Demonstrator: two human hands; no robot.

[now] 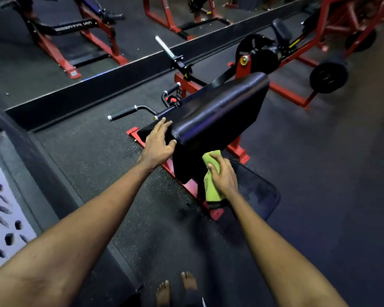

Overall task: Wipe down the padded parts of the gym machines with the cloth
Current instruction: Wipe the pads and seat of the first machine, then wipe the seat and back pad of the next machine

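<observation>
Right hand (223, 176) over green cloth (211, 189), against pad (185, 166)

Open floor (330, 173) right of pad (220, 107); handle (123, 113) and red frame (190, 188) block left, below.

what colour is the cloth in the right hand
Lime green. The cloth, held by the right hand, shows best in the head view, the only one.
</observation>
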